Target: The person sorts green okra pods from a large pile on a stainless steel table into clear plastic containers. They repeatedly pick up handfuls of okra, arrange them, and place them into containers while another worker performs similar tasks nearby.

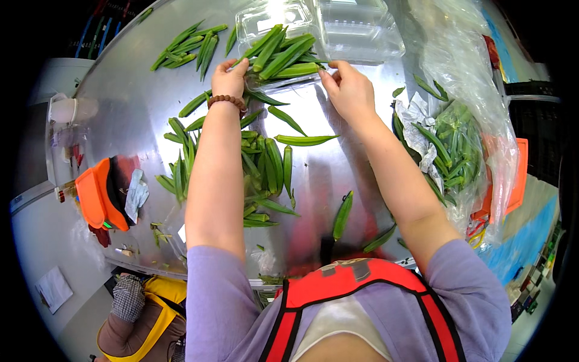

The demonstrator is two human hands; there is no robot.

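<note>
Green okra pods (287, 56) lie heaped in a clear plastic tray (294, 82) near the far side of a metal table (131, 108). At the tray's left end is my left hand (230, 78), thumb and fingers around the edge and the pods there; its exact hold is unclear. My right hand (348, 86) is at the right end, with thumb and forefinger by the pod tips, and whether it grips anything cannot be told. More loose okra (267, 163) lies between my forearms, partly hidden by the left one. Another group of pods (185, 47) rests at the far left.
Empty clear plastic containers (357, 31) stand behind the tray. On the right lie a plastic bag of okra (459, 140), crumpled paper (418, 126) and plastic film (466, 59). An orange device (102, 194) sits at left. A co-worker's sleeve (129, 298) shows at lower left.
</note>
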